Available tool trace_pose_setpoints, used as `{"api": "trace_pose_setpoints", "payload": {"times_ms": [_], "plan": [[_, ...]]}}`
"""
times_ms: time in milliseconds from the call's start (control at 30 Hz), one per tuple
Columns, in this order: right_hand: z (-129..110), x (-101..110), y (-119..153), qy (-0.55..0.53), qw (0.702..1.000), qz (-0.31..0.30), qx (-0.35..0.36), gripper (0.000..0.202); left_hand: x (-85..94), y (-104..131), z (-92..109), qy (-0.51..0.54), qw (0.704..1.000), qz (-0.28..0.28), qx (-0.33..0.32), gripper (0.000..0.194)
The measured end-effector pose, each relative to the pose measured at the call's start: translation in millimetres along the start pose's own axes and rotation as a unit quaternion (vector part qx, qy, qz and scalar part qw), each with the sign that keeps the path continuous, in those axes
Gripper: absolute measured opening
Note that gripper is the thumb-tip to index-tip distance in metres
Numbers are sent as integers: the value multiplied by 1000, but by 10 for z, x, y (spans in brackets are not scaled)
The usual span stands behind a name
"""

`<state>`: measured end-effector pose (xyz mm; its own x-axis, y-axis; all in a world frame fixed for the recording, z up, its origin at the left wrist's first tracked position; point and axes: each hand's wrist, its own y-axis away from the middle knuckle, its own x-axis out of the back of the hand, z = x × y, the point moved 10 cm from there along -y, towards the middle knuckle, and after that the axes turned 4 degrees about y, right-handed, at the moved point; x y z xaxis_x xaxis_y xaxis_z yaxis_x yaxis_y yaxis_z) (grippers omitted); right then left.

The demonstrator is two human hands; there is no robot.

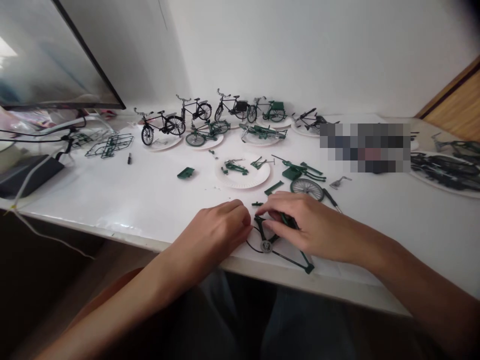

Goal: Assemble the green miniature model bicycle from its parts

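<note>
A dark green model bicycle frame (275, 232) with a grey chainring (266, 246) lies near the table's front edge. My right hand (303, 220) grips it from above, with thumb and fingers around its upper tubes. Just left of the frame, my left hand (221, 225) is closed in a pinch, and what its fingertips hold is hidden. A thin curved black part (254, 247) runs from beside those fingertips towards the chainring. Beyond my right hand lie a spoked wheel (307, 189), a green box-like part (291, 173) and a small grey part (340, 182).
A paper plate (243, 184) holds small green parts. A green tray-shaped piece (186, 173) lies left of it. Several assembled model bicycles (163, 127) stand along the wall. Wire-like green racks (110, 145), cables and a monitor (56, 60) are at left. Another loaded plate (446, 187) sits at right.
</note>
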<state>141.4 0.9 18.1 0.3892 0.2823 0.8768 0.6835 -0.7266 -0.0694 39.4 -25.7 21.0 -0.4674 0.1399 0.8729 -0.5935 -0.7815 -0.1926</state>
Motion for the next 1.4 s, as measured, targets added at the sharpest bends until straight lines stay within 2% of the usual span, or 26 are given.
{"api": "trace_pose_setpoints", "payload": {"times_ms": [67,200,400,567,700,767,867,1100,1267,1400], "plan": [[-22,-18,-11,6,1000,3,8,15,25,6,-21,-4,1000,5,13,10],[-26,-25,-26,7,1000,12,10,9,-5,39,1,-21,998,-43,47,15],[-80,-6,-24,9,1000,17,25,9,-79,42,86,-24,997,-65,30,18],[-110,0,-22,13,999,10,35,9,-49,45,61,-30,1000,-5,-2,16],[-102,-10,-22,14,999,10,44,9,17,47,-89,70,994,37,73,5],[-112,-18,-25,9,998,10,56,9,12,38,-163,133,983,38,118,7],[-133,-25,-27,7,998,7,70,9,4,21,-223,193,968,43,152,9],[-158,-15,-13,10,997,-1,82,12,-21,24,-329,228,958,71,156,4],[-175,0,-18,7,995,-4,102,12,-24,-5,-438,268,942,103,175,17],[-180,30,-19,34,993,-3,109,15,-92,-46,-493,296,929,81,206,21]]}}
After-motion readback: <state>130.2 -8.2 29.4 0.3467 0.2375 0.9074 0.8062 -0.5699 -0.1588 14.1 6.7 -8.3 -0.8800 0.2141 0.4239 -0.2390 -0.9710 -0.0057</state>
